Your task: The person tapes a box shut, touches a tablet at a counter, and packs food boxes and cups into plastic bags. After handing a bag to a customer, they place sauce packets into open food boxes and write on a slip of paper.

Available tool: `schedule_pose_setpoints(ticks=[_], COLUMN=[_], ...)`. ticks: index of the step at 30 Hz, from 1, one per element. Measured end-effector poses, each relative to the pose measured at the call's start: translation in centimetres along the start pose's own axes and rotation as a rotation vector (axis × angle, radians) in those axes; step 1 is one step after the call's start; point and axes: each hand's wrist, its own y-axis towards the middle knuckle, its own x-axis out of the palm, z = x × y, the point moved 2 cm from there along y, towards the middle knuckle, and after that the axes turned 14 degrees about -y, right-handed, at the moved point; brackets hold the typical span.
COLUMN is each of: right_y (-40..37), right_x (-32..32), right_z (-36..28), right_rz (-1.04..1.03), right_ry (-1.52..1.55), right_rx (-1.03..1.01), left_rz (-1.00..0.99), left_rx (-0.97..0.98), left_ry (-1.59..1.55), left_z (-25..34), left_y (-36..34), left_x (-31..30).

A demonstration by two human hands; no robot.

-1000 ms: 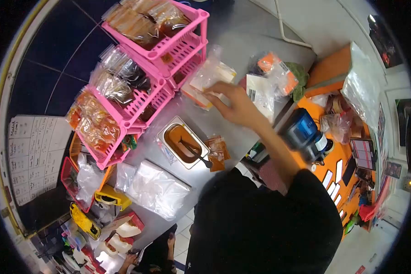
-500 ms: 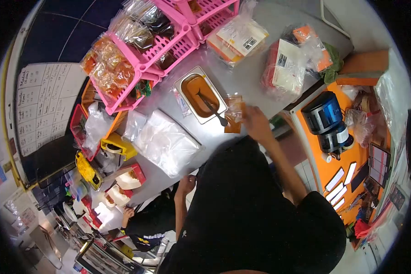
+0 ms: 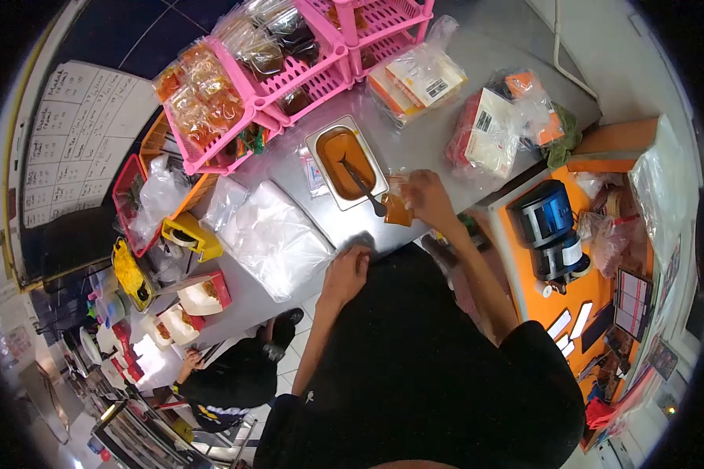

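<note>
My right hand (image 3: 430, 202) is at a small clear packet of orange-brown sauce (image 3: 397, 209), its fingers bent over the packet's right side. Just left of the packet stands a steel container (image 3: 314, 141) of orange-brown sauce, a dark ladle (image 3: 360, 184) leaning in it with its handle over the near rim. My left hand (image 3: 350, 270) is at the counter's front edge, fingers curled; whether it holds anything is hidden. Beside it on the left lies a stack of clear plastic bags (image 3: 278, 238).
Pink baskets (image 3: 305, 74) with filled packets stand at the back left. Wrapped boxes (image 3: 418, 78) and more bagged packs (image 3: 489, 133) sit at the back right. A yellow tape dispenser (image 3: 203, 241) is at left. Another person's hand (image 3: 192, 361) shows at lower left.
My left hand has moved up and right to the counter edge. My right hand stays by the packet, slightly lower. The other person has shifted left, and the whole view has turned a little.
</note>
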Motion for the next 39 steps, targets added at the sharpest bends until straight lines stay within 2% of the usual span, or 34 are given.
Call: schedule_pose_setpoints(ticks=[1,3,5,6,9,11,13,15,16,17,19,20,21,23,24,26,27,29,30,32,34,35,36,37,38,39], right_y=[0.5,1.0,0.6,0.3,-1.0,-2.3,-3.4,-4.4,-4.8,-5.1,-5.6,-5.7,-5.9,-5.8,-5.9,-6.1,-6.1,-6.2,-6.4,-7.1,-8.5,-7.9,-8.2,-7.7,-7.6,-7.7], right_x=[0.1,0.2,0.6,0.4,-0.9,-3.5,-6.6,-8.6,-9.1,-9.4,-9.5,-9.6,-9.9,-10.8,-10.9,-11.2,-11.4,-11.8,-11.7,-11.2,-9.4,-10.7,-10.2,-11.3,-11.5,-11.4], right_z=[0.3,0.6,1.2,1.1,0.0,-1.3,-3.0,-3.6,-3.5,-3.2,-2.4,-2.0,-1.7,-1.5,-1.3,-1.0,-1.1,-1.5,-1.4,-0.5,2.2,0.8,2.1,0.0,-0.5,-0.4], right_rz=[0.064,0.136,-0.171,-0.172,-0.173,-0.244,-0.186,-0.136,-0.183,-0.229,-0.184,-0.139,-0.139,-0.147,-0.146,-0.089,-0.090,-0.058,-0.068,-0.026,-0.125,-0.138,-0.146,-0.140,-0.053,-0.084], right_ry=[-0.015,-0.032,0.072,0.069,0.043,0.086,0.116,0.144,0.132,0.121,0.063,0.012,0.010,0.020,0.021,0.072,0.073,-0.028,-0.023,-0.051,-0.216,-0.119,-0.132,-0.036,-0.014,0.042], right_rx=[-0.037,-0.083,0.047,0.038,-0.005,0.054,0.041,0.031,0.073,0.115,0.114,0.108,0.106,0.161,0.160,0.178,0.172,0.199,0.177,0.138,0.103,0.112,0.043,0.236,0.086,0.179], left_rz=[0.004,0.091,0.183,0.267,0.377,0.444,0.499,0.750,0.791,0.786,0.846,0.769,0.771,0.735,0.736,0.661,0.667,0.384,0.350,0.414,0.605,0.479,0.665,0.169,0.338,0.321], left_rx=[0.002,0.250,0.337,0.417,0.395,0.377,0.362,0.362,0.369,0.371,0.311,0.226,0.227,0.466,0.468,0.602,0.602,0.339,0.327,0.356,0.751,0.472,0.561,0.097,0.298,0.446], left_ry=[-0.006,0.100,-0.002,-0.101,-0.096,-0.169,-0.247,-0.256,-0.278,-0.281,-0.140,-0.190,-0.192,-0.325,-0.324,-0.260,-0.261,-0.637,-0.760,-0.513,0.125,-0.295,0.249,0.037,-0.038,-0.185], left_z=[-0.2,-0.1,0.9,1.3,-1.4,0.1,1.2,1.3,1.6,1.7,2.4,2.9,3.1,3.6,3.5,3.1,2.4,1.0,1.2,0.8,-4.0,-5.3,-2.4,2.8,-1.3,0.2], left_y=[0.3,1.6,3.5,4.5,9.5,10.5,11.9,13.0,13.3,13.4,13.1,12.8,12.6,12.2,12.2,12.4,13.2,15.9,16.4,17.5,20.5,21.6,18.3,13.7,16.7,13.9], left_x=[0.5,1.7,2.8,3.4,6.0,6.7,7.7,8.8,9.1,9.2,9.2,8.9,8.8,8.7,8.8,9.4,9.9,11.1,11.6,12.6,16.4,17.6,16.3,11.0,14.3,11.5])
